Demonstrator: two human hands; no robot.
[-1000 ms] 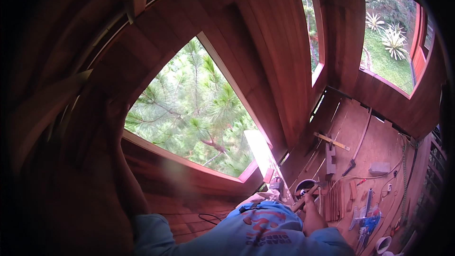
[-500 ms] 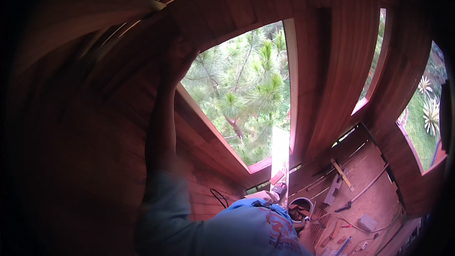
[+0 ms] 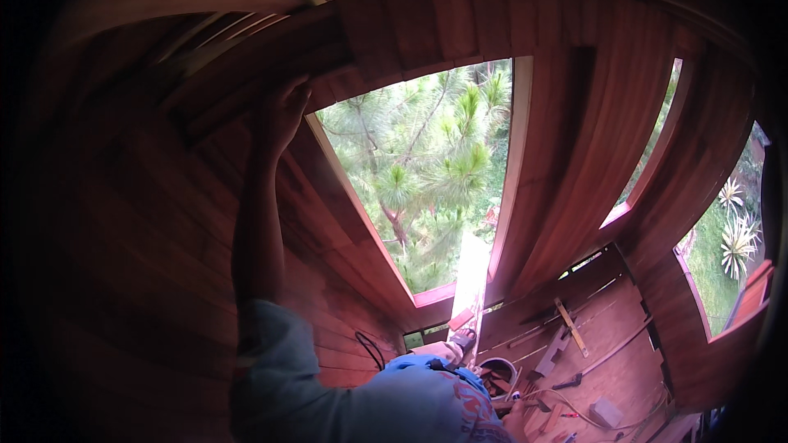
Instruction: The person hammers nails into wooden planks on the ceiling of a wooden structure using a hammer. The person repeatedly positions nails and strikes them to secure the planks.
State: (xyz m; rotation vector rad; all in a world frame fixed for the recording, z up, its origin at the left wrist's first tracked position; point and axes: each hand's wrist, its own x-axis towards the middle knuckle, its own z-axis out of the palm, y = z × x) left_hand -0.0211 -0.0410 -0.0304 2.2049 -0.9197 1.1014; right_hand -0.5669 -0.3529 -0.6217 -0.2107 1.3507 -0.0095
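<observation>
My left hand (image 3: 283, 115) is raised against the dark wooden plank wall (image 3: 361, 49), beside the upper left corner of the window opening. Its fingers look curled in at the lower edge of a board, but shadow hides what they grip, if anything. Low at the lower edge of the view, my right hand (image 3: 515, 422) is closed near my waist. A brownish thing shows by its fingers, too small and partly covered to name. Just beyond that hand stands a round bucket (image 3: 515, 371) with brown wood pieces in it.
A pale plank (image 3: 472, 267) runs out under the window opening (image 3: 419, 172), my foot (image 3: 465, 338) on it. On the floor to the right lie a yellowish wooden strip (image 3: 572, 328), a grey block (image 3: 606, 413), a cord (image 3: 566, 398) and several tools. Ceiling slats curve overhead.
The whole view has shifted, with the window a little lower. My left hand shows clearer of the window, slightly to the left. My right hand stays low beside the bucket.
</observation>
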